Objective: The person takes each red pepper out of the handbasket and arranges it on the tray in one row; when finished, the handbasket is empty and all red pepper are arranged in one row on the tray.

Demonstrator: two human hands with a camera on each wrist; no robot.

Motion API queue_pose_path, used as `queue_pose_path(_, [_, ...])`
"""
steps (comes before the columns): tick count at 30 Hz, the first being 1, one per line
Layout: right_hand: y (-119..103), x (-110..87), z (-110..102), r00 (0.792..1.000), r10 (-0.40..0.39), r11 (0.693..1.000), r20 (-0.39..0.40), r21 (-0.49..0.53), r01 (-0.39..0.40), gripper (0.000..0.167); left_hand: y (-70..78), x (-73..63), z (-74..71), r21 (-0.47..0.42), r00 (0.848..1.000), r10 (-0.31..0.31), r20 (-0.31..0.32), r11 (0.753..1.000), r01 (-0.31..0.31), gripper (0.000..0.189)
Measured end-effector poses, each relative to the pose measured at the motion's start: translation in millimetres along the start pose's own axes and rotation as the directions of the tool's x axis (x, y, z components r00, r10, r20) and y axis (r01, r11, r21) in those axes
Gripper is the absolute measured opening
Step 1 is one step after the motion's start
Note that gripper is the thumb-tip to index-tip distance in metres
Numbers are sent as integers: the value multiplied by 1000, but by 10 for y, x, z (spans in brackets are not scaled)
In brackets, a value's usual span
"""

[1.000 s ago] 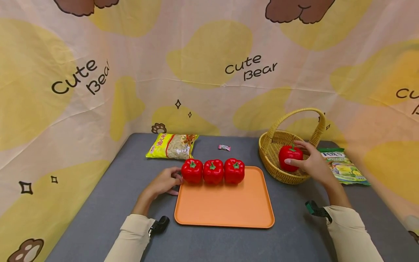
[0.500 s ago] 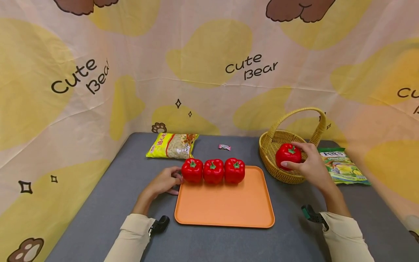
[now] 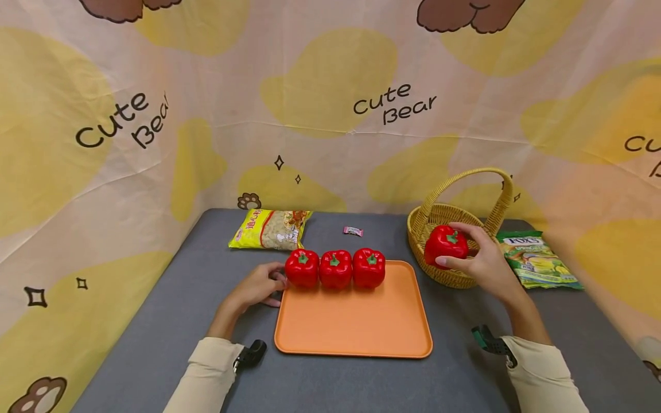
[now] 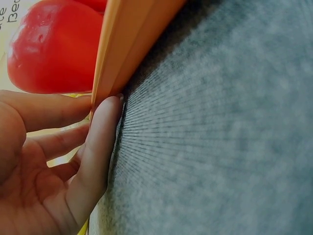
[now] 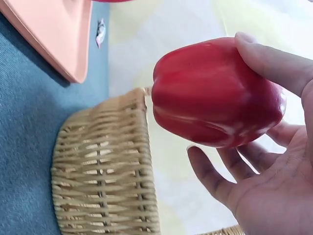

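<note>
My right hand [image 3: 490, 265] grips a red bell pepper [image 3: 445, 246] with a green stem. In the head view this pepper overlaps the left front of the yellow wicker basket [image 3: 457, 280]; in the right wrist view, thumb and fingers hold it above the basket rim [image 5: 142, 127]. Three more red bell peppers [image 3: 335, 269] stand in a row along the far edge of the orange tray [image 3: 353, 327]. At the tray's far left corner, my left hand [image 3: 258, 285] pinches the rim [image 4: 105, 63], close beside the leftmost pepper [image 4: 54, 46].
A yellow-and-clear food bag [image 3: 273, 229] lies behind the tray on the left. Behind the tray's middle is a small pink wrapped candy [image 3: 353, 231]. A green FOX'S bag [image 3: 537, 261] lies right of the basket, whose tall handle [image 3: 465, 175] arches up. Printed cloth [image 3: 320, 86] surrounds the grey table [image 3: 155, 344].
My right hand has lifted the bell pepper from inside the basket and moved it left toward the near rim, tilting it. My left hand and the row of peppers have stayed put.
</note>
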State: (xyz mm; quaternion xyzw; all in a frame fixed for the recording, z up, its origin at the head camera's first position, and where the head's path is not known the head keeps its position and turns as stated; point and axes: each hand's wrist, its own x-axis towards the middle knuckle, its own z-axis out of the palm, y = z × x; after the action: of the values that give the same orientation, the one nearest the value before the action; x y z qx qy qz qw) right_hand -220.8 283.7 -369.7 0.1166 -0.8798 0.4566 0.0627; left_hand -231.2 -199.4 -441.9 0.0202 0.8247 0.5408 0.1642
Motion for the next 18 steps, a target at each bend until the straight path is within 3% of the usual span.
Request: queue_pose_path(18, [-83, 51, 346, 995, -84, 990, 62, -106, 90, 79, 17, -18, -3, -5, 1000, -5, 8, 1000, 5, 51])
